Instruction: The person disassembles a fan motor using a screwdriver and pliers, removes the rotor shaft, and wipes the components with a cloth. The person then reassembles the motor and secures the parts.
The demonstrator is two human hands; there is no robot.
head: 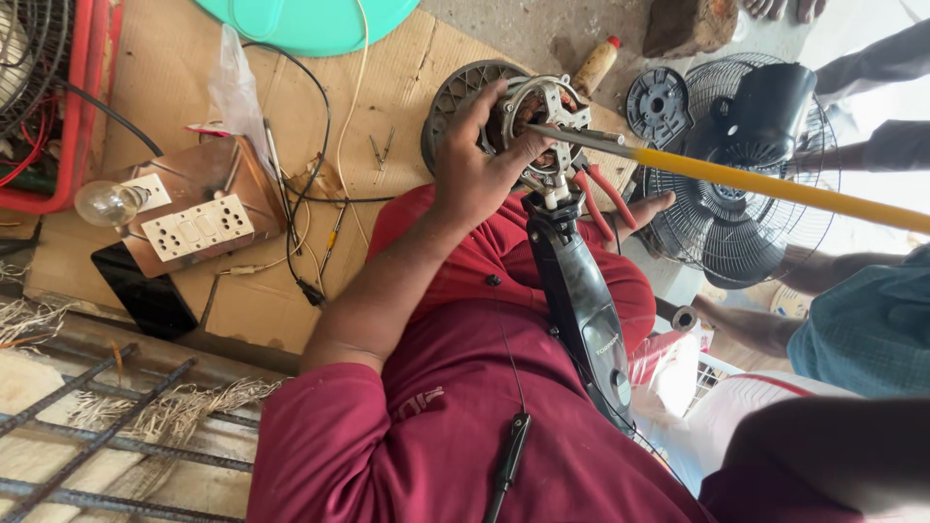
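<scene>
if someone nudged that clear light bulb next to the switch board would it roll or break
The light bulb looks like thin clear glass, so probably fragile and light. Its round globe suggests it would roll, but it seems mounted at the corner of the switch board, which likely keeps it in place.

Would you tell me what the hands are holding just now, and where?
The left hand grips the fan motor by its metal rim. The right hand is out of view.

A clear crumpled plastic bag point(235, 92) lies on the cardboard point(165, 68) above the switchboard point(197, 229).
</scene>
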